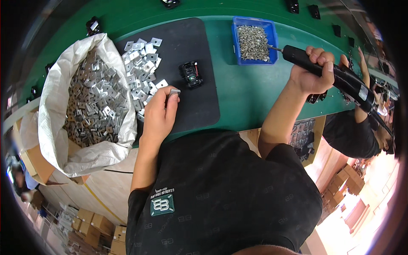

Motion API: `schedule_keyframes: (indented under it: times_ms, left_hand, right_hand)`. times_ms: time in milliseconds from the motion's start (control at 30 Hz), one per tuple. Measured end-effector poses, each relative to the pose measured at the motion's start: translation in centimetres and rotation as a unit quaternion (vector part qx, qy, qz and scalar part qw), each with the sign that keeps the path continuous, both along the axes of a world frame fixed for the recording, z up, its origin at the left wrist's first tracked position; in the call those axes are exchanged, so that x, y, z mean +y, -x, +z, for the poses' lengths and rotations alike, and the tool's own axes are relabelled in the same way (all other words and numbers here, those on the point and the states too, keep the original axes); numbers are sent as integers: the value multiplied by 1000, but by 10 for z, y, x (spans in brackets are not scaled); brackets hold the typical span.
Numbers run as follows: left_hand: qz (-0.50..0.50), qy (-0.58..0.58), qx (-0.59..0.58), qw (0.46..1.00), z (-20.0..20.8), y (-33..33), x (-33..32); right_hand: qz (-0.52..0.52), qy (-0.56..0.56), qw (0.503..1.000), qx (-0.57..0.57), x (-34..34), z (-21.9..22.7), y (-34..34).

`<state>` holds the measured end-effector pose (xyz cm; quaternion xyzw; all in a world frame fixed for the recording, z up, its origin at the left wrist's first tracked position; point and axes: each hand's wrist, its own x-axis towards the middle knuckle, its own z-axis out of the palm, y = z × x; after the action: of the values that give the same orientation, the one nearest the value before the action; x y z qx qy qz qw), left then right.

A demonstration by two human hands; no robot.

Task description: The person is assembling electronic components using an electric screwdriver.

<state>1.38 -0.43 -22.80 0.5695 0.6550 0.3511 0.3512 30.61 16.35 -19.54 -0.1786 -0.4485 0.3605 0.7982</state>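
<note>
Between the thumb and fingers of my left hand (162, 109) is a small metal plate (174, 92), held over the dark mat (207, 106). Just beyond that hand, a black plastic part (191, 75) with a red wire and a bit of green board lies on the mat. Loose square metal plates (146, 63) with holes are spread to its left. My right hand (313, 71) is wrapped round a black electric screwdriver (301, 58). The tool's bit points left, its tip at the right rim of a blue bin (275, 38) filled with small screws (253, 42).
A white woven sack (55, 106) full of metal plates stands at the left. More black parts (93, 26) lie along the green belt (140, 15). At the right sits another person (350, 134). A carton (319, 138) of dark parts is below the table edge.
</note>
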Motion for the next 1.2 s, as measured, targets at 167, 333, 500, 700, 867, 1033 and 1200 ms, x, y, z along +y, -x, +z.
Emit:
schedule_keyframes:
  times_ms: [167,333,500,700,867,1033,1200]
  left_hand:
    - [34,-47,-27,998,-6,-6,10]
    - [69,-29,24,997,-3,-5,20]
    - [64,-33,57,996,10,-9,35]
    - [37,-92,81,992,12,-14,44]
    - [8,-134,113,985,4,-10,46]
    - [-8,-137,140,981,1,-12,48]
    - [-30,-96,214,972,0,-15,47]
  right_hand:
    - [-21,15,999,-39,3,-2,4]
    - [23,24,999,8,2,-5,7]
    - [-12,37,998,-42,1,-9,9]
    - [2,51,999,-7,-3,-11,9]
    - [-2,48,999,-19,-7,-11,7]
    - [9,45,999,-30,-10,-13,3]
    - [28,36,999,-29,-15,-14,4]
